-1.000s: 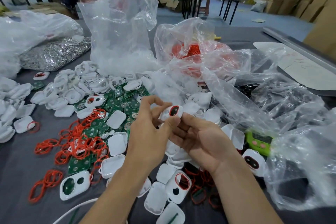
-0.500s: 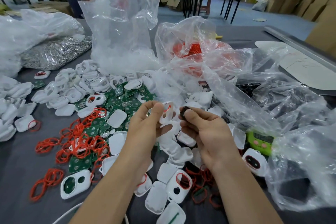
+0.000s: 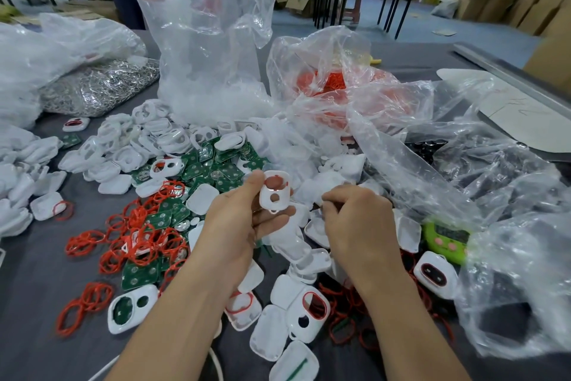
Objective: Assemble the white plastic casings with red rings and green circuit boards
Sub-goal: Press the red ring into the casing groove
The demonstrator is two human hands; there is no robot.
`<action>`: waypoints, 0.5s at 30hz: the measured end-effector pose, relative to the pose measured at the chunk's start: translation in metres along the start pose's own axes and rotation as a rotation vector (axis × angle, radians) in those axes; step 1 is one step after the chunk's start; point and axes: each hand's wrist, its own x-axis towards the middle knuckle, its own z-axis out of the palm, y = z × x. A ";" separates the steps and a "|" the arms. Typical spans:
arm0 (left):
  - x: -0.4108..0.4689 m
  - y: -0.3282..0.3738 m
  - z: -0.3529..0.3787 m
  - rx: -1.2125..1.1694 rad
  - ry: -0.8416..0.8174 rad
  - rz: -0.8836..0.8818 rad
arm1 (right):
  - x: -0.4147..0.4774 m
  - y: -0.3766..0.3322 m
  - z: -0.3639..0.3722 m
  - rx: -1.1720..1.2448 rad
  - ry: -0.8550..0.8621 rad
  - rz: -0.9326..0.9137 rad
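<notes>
Left hand [image 3: 241, 220] pinching white casing [image 3: 275, 192], right hand [image 3: 355, 220] curled — alongside

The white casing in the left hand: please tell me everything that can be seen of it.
The white casing is a small rounded shell of what looks like glossy plastic. It has two openings: a larger one above, rimmed with some red, and a small round one below. It is held roughly upright, pinched by the left hand, with the thumb at its upper left edge and the fingers beneath. The right hand does not touch it.
</notes>
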 end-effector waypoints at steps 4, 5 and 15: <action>0.002 -0.001 0.000 -0.010 0.018 0.016 | 0.003 0.003 -0.001 -0.018 -0.048 0.031; 0.003 -0.001 0.000 -0.001 0.020 0.024 | 0.003 0.003 0.000 -0.030 -0.054 0.028; 0.003 -0.010 0.003 0.134 -0.007 0.136 | 0.003 -0.003 -0.004 0.746 0.030 0.188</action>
